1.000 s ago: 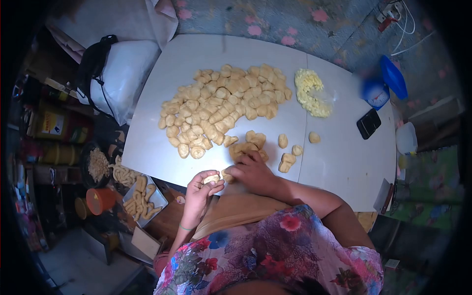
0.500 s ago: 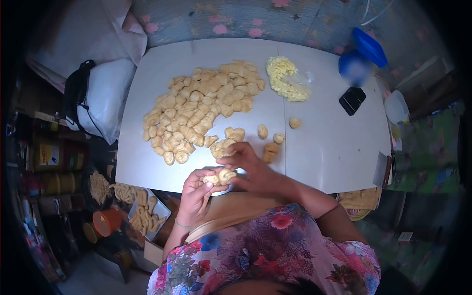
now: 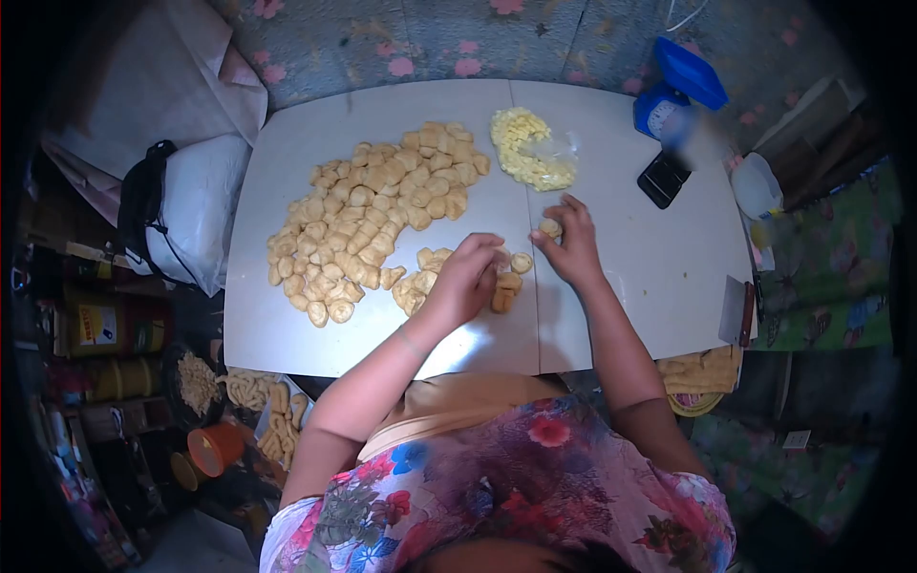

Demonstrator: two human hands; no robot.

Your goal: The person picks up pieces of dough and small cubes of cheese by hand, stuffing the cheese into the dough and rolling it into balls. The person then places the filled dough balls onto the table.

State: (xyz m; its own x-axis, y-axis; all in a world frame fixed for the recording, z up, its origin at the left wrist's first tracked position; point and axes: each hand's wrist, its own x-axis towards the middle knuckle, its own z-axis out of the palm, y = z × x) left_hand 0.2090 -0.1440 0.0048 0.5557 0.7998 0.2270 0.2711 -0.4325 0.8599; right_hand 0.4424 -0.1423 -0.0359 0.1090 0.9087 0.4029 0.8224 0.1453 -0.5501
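Right hand is out over the middle of the white table, fingertips closed round a single dough lump that sits on the tabletop just below the pile of pale yellow crumbs; thumb on the near side, fingers on the far side, a light pinch rather than a fist. The lump looks soft, so I'd say the grip wants to stay gentle: lift it straight up and don't drag it, or it smears or loses its shape.

Left hand is down on the small cluster of dough pieces near the table's front edge, knuckles up, fingers curled under – whether it has a piece pinched beneath them I cannot tell; the palm hides it. One loose piece lies between the two hands, just beside the left fingertips.

Pose now: the left forearm runs up from the lower left, wrist bent down onto the cluster; the right arm reaches further, elbow near the table edge, wrist fairly straight, hand tipped forward onto its lump. The hands are near each other but apart.

The big heap of dough pieces spreads across the left half – well clear of the right hand; a dark phone and a blue scale sit at the far right corner.
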